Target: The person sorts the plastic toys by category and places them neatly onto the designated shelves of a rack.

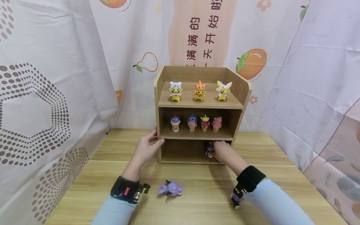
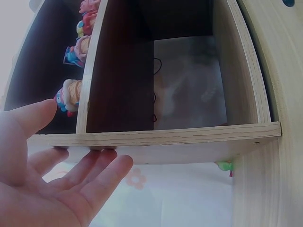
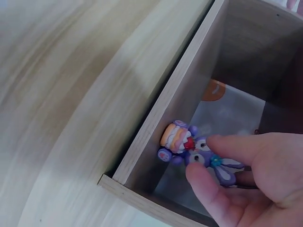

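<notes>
A small wooden shelf (image 1: 197,136) with three levels stands on the table. In the right side of its bottom compartment, my right hand (image 1: 224,153) pinches a purple bunny figurine (image 3: 202,155) by its head, between thumb and fingers. The bunny carries a layered cake, and its feet are at the compartment floor by the front edge. My left hand (image 1: 147,146) rests its fingertips along the outer left side panel (image 2: 165,137), thumb extended at the front edge. On the table in front lies another purple figurine (image 1: 171,188); one more purple and black figurine (image 1: 237,201) is partly hidden below my right wrist.
Three yellow figurines (image 1: 199,91) stand on the top level. Several ice-cream-cone figurines (image 1: 192,123) line the middle level. Fabric curtains (image 1: 135,37) hang behind and at both sides of the wooden table (image 1: 197,209).
</notes>
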The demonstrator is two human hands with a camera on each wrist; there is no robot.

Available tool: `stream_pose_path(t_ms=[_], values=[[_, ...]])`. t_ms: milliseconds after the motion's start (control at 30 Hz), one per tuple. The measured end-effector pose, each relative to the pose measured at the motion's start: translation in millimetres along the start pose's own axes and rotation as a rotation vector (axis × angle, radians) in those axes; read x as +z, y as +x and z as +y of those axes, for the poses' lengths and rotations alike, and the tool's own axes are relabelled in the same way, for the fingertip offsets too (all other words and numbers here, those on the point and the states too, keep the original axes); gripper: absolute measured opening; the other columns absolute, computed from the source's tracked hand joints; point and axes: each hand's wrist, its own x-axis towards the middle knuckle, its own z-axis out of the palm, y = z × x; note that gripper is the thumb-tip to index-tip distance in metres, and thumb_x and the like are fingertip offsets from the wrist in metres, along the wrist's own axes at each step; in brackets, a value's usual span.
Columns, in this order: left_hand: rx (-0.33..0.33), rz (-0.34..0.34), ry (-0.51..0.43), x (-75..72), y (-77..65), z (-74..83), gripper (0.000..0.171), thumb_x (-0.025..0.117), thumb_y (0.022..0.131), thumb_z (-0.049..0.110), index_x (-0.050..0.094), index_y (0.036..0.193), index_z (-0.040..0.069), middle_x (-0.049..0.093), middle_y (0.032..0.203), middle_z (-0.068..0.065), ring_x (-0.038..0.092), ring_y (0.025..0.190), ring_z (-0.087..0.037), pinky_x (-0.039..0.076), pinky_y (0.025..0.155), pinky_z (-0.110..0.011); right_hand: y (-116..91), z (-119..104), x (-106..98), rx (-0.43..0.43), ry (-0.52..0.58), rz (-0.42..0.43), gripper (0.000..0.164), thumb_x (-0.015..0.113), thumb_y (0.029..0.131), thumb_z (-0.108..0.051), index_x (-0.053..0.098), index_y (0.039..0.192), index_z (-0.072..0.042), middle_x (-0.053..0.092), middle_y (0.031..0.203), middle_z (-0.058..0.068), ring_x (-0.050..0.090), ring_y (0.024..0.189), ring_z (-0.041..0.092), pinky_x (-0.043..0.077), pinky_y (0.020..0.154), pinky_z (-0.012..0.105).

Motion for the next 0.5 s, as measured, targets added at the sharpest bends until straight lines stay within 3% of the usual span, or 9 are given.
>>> stream_pose_path(t_ms=[267,367,500], values=[[0.004,0.003,-0.004,-0.4,-0.7,0.4,0.068,0.072,0.097,0.022,0.041,0.156,0.007,0.054,0.146,-0.021,0.059,0.125,-0.04,0.055,0.095,-0.046,-21,2,-9,-0.072,0.028,0.071,0.048,0.082,0.087,-0.016,0.062,0.121,0.011,0.067,0.104,0.028,0.066,0.099,0.045,0.058,0.078,0.055],[0.007,0.004,-0.003,-0.3,-0.5,0.0,0.068,0.072,0.097,0.021,0.041,0.156,0.007,0.054,0.146,-0.021,0.059,0.125,-0.04,0.055,0.095,-0.046,-28,4,-14,-0.118,0.053,0.081,0.049,0.082,0.086,-0.015,0.063,0.123,0.011,0.069,0.105,0.026,0.068,0.097,0.041,0.058,0.077,0.052],[0.009,0.004,-0.006,0.4,0.0,-1.0,0.068,0.072,0.097,0.021,0.041,0.155,0.006,0.054,0.145,-0.021,0.059,0.125,-0.04,0.055,0.096,-0.046,-38,7,-25,-0.165,0.076,0.056,0.041,0.081,0.087,-0.015,0.067,0.118,0.007,0.069,0.087,0.012,0.067,0.078,0.026,0.055,0.065,0.042]])
